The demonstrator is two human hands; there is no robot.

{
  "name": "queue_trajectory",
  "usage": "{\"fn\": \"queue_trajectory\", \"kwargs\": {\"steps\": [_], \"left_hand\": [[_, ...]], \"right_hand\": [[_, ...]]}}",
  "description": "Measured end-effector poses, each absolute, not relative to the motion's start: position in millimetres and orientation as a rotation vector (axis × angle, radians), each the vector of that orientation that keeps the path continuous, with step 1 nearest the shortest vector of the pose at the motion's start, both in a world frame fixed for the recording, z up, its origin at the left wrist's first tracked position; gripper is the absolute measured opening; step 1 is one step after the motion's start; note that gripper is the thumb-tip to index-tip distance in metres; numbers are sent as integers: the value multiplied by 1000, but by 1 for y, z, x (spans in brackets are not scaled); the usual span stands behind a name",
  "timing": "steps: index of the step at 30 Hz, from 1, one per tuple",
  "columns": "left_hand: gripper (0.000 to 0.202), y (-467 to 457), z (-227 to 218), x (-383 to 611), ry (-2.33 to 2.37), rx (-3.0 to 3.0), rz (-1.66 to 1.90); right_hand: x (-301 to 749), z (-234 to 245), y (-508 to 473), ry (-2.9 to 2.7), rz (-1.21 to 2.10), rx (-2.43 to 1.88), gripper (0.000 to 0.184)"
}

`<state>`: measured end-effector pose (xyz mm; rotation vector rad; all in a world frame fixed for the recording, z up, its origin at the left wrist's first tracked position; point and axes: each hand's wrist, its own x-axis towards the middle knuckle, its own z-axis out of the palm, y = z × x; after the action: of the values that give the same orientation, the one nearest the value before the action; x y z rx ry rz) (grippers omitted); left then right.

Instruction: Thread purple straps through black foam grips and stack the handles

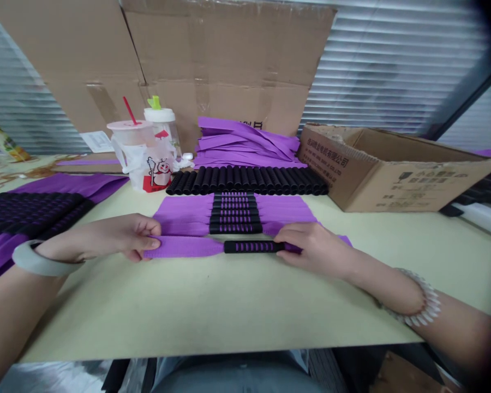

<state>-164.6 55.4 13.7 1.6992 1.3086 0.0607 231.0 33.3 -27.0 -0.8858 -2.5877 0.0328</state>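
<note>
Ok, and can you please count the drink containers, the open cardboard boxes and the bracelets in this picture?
Drink containers: 2 (plastic cup with red straw, lidded bottle with green top)
Open cardboard box: 1
Bracelets: 2 (pale bangle, white petal-edged bracelet)
Total: 5

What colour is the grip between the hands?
The grip is black with purple bands; head view.
</note>
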Motion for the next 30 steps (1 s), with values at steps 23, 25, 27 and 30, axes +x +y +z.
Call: {"fn": "queue_trajectory", "kwargs": {"steps": [23, 25, 27, 30], "left_hand": [[16, 14, 1, -89, 1133, 3251, 844], [14, 13, -2, -89, 1115, 3246, 868], [13, 13, -5, -89, 1111, 3244, 904], [12, 12, -7, -88, 1102, 3245, 935]], "right_hand": [[212, -10, 13, -2367, -511, -637, 13], [212, -10, 13, -2361, -504, -655, 13], [212, -11, 13, -2348, -482, -679, 12], [211, -9, 12, -2325, -427, -704, 11]]}}
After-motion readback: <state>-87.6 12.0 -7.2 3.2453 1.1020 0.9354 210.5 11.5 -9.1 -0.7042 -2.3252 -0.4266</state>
